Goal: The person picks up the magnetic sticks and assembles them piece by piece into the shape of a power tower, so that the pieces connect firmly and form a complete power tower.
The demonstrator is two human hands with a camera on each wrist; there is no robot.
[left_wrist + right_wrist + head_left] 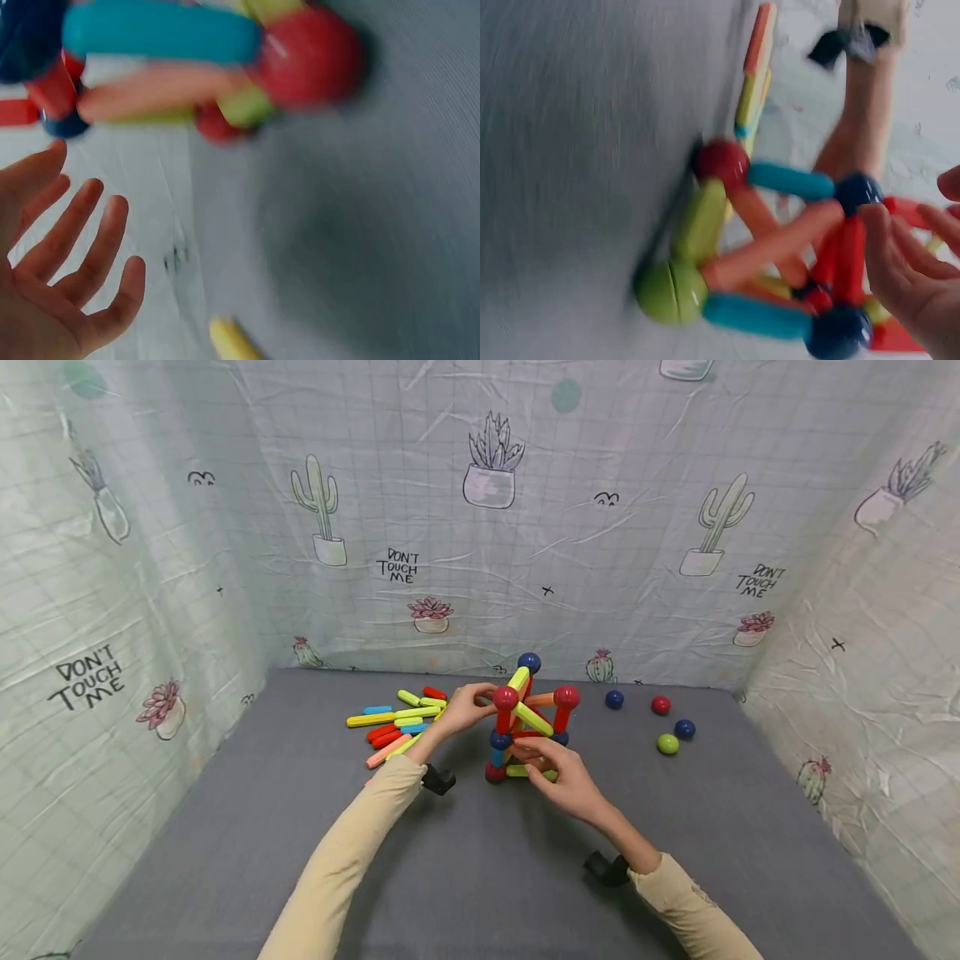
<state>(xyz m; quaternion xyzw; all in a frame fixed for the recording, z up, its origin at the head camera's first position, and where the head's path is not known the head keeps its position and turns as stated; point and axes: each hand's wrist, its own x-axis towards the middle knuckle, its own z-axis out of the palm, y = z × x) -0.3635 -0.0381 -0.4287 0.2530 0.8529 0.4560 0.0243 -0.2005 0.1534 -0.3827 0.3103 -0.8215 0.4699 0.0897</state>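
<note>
A frame built of coloured rods and balls stands upright on the grey table. Red balls (506, 697) and a dark blue ball (529, 662) cap its upper part, and a green ball (671, 291) sits at a lower corner. My left hand (467, 707) is at its left side, fingers spread and fairly straight in the left wrist view, with one fingertip close to a blue ball (66, 124). From the front right, my right hand (562, 777) reaches to the middle level, its loosely bent fingers (881, 240) right by a blue ball (858, 193).
Loose rods in yellow, red, blue and orange, such as a long yellow rod (370, 720), lie left of the frame. Several loose balls, among them a green ball (667, 744) and a red ball (661, 705), lie to the right. A printed curtain (450, 535) hangs behind the table (495, 877).
</note>
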